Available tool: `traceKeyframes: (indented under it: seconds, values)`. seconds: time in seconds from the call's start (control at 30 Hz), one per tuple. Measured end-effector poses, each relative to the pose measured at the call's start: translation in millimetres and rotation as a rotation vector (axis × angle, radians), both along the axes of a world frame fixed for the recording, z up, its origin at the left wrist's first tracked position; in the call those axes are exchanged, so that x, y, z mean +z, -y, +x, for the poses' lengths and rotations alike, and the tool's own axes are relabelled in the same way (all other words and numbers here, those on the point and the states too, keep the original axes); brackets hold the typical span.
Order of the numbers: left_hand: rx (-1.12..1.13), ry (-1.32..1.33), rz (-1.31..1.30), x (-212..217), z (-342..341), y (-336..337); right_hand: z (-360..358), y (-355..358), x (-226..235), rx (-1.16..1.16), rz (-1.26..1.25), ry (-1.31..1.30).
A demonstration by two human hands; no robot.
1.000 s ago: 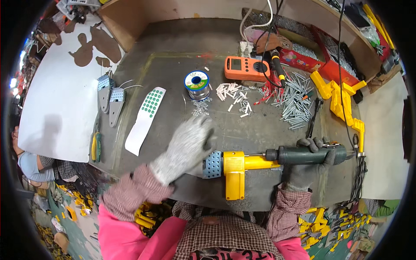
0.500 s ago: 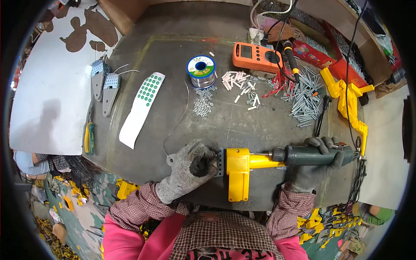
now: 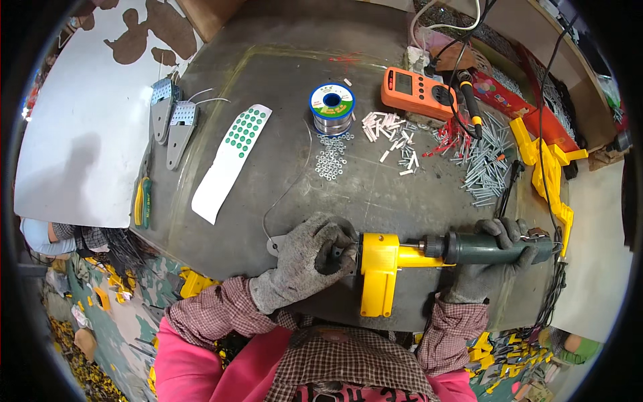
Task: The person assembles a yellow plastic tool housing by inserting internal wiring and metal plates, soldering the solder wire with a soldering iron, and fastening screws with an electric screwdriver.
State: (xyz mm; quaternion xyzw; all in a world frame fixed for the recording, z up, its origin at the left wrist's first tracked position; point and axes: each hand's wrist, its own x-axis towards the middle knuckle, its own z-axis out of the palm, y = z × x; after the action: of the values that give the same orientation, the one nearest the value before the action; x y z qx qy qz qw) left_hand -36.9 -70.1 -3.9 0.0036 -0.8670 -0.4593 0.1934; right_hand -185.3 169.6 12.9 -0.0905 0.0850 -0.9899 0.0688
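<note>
Your bench [image 3: 395, 211] is dark grey and scuffed, with a faint yellow line near its edges. A big white board [image 3: 74, 147] sits on the left, with brown patches [image 3: 127, 40] near its top. Past the bench edge, you can see a green and grey floor [image 3: 127, 335] with yellow parts [image 3: 197, 283] on it.

On the bench, a strip of paper [image 3: 231, 164] with green dots lies left of a spool of wire [image 3: 332, 110]. Little nuts [image 3: 331, 162] sit just in front of the spool. An orange meter [image 3: 418, 92] and a pile of screws [image 3: 487, 171] are over to the right.

The green driver [image 3: 492, 248] is on the near side of the bench. Its long body lies flat from left to right, and its thin tip points left, at the yellow piece [image 3: 379, 275]. That piece has one leg toward you and one arm to the right, under the tip.

Your right hand [image 3: 492, 258] is wrapped tight around the driver. Your left hand [image 3: 315, 251] has curled fingers at the yellow piece's left end; you can't tell if they pinch anything. A grey plate [image 3: 275, 245] pokes out beside it.
</note>
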Motion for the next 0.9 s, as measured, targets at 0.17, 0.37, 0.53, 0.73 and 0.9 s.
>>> traceKeyframes:
  seconds: [0.17,0.37,0.53,0.73,0.9]
  values:
    - [-0.008,0.055,-0.061,-6.8,4.0,1.3,0.5,-2.7,-0.1,-0.007,-0.003,0.034]
    - [-0.105,0.092,-0.078,1.3,4.9,11.6,-2.7,0.1,0.5,0.022,0.026,0.019]
    - [-0.112,0.079,-0.032,-11.2,6.7,12.9,0.5,2.0,3.7,-0.001,0.042,0.042]
    - [-0.110,0.024,-0.046,-9.3,6.1,9.3,0.3,-0.3,2.5,-0.027,0.077,-0.012]
    - [-0.147,0.163,0.176,5.1,-3.1,15.3,12.2,6.9,17.9,-0.113,0.184,0.108]
